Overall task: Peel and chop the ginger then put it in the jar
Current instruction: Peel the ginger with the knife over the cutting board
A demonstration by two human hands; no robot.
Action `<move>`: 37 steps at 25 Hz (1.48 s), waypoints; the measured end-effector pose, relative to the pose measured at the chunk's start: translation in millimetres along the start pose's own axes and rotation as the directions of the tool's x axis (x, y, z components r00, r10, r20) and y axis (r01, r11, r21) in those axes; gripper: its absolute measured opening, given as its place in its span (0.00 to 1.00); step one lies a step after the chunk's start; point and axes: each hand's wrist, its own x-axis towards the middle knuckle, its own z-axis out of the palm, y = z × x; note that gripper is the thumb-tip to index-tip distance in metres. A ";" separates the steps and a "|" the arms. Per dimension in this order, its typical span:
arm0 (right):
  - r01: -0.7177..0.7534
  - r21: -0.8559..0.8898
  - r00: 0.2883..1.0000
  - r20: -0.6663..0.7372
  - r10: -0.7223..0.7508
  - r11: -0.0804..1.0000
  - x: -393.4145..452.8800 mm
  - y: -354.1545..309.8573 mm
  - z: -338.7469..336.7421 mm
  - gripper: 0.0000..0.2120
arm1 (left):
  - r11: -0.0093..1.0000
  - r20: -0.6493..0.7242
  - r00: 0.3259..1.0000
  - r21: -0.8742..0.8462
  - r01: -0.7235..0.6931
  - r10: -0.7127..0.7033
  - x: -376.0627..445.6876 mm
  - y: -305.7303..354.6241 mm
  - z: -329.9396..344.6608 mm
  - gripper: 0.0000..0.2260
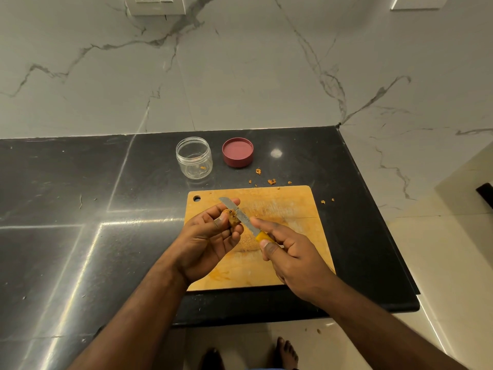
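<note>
Ginger [232,218] pinched in left hand [210,243] above cutting board [298,209]. Knife [241,216] gripped by right hand [290,252], blade on ginger. Behind board: open jar [194,158], lid [237,152], peel scraps [271,181].

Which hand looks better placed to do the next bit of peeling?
The right hand: it holds the knife by its yellow handle, blade already laid against the ginger. The left hand is busy holding that ginger above the cutting board.
</note>
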 end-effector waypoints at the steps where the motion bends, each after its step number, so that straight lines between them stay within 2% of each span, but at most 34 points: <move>1: -0.003 0.007 1.000 -0.001 0.003 1.000 0.8 0.8 1.0 0.19 | 1.000 -0.007 1.000 0.004 -0.008 0.008 0.3 -0.2 0.5 0.18; 6: -0.062 0.174 0.998 0.008 0.062 0.983 6.1 9.6 5.4 0.19 | 0.997 -0.029 0.997 -0.016 -0.072 0.072 1.9 -3.4 4.6 0.18; 12: -0.091 0.286 0.994 0.079 0.071 0.954 9.0 6.7 8.1 0.19 | 0.999 -0.031 0.998 -0.017 -0.052 0.051 1.0 -0.2 6.6 0.19; 18: -0.105 0.440 0.994 0.014 0.110 0.892 9.7 -1.4 10.6 0.18 | 0.996 -0.031 0.997 -0.050 -0.071 0.069 5.1 2.2 10.6 0.17; 20: -0.059 0.333 0.997 -0.025 0.071 0.941 9.9 -2.8 3.5 0.19 | 0.997 -0.038 0.998 -0.053 -0.060 0.058 5.1 2.8 8.7 0.16; 23: 0.019 0.041 0.998 -0.053 -0.017 0.999 7.8 -2.8 -1.9 0.19 | 0.998 -0.025 0.998 -0.038 -0.051 0.050 4.6 2.1 7.9 0.17; 28: 0.094 -0.272 0.992 -0.056 -0.113 0.958 3.1 -3.0 3.8 0.20 | 0.998 0.003 0.998 0.003 -0.058 0.058 3.9 1.2 6.9 0.18; 37: 0.132 -0.330 0.986 -0.049 -0.157 0.935 1.4 -0.5 1.9 0.21 | 0.996 0.028 0.998 0.069 -0.063 0.061 2.1 2.5 0.6 0.19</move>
